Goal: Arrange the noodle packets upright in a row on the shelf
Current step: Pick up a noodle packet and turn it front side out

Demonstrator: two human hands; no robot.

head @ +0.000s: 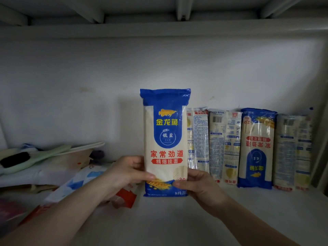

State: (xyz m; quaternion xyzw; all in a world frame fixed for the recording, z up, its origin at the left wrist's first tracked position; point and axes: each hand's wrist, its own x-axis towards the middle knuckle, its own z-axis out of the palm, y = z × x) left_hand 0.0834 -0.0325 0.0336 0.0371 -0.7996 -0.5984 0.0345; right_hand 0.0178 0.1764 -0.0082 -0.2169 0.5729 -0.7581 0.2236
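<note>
A blue and white noodle packet (pixel 166 139) stands upright in the middle of the view, front label facing me. My left hand (pixel 127 172) grips its lower left edge and my right hand (pixel 197 183) grips its lower right edge. To its right, several more noodle packets (pixel 255 148) lean upright in a row against the back wall of the white shelf (pixel 177 219). One of them (pixel 256 150) shows its front label upside down; the others show their backs.
On the left lie a pale green flat object (pixel 35 157), papers and a blue-white-red packet (pixel 76 185) lying flat. The shelf's right wall (pixel 319 139) stands just beyond the last packet. Another shelf board (pixel 159 31) runs overhead.
</note>
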